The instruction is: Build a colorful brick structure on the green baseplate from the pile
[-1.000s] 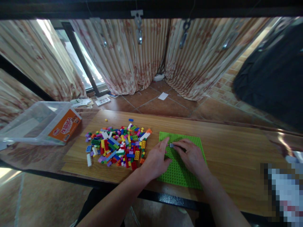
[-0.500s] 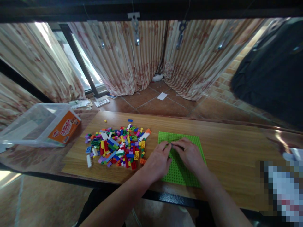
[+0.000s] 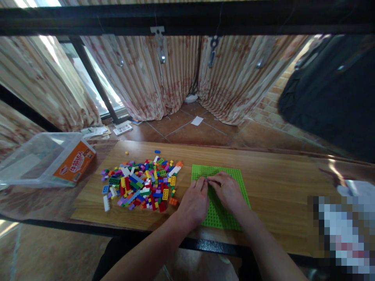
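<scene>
A green studded baseplate (image 3: pixel 218 218) lies on the wooden board in front of me. Above its left half, my left hand (image 3: pixel 193 201) is closed, its fingertips bent down and its thumb out of sight. My right hand (image 3: pixel 227 191) comes in from the other side with finger and thumb pinched, their tips meeting those of the left. Whatever is between the fingertips is too small and covered to make out. To the left of the baseplate spreads a heap of loose toy bricks (image 3: pixel 139 186) in many colours.
At the far left stands a clear plastic bin (image 3: pixel 26 177) with an orange label. A blue brick (image 3: pixel 157 151) and a tiny yellow one (image 3: pixel 127 153) lie behind the heap. The wooden board (image 3: pixel 278 187) extends to the right. A dark bar (image 3: pixel 187 19) crosses overhead.
The head view has shifted slightly, so the scene sits further left. My left fingers have bent further down and its thumb has gone out of sight. Both hands stay together over the baseplate.
</scene>
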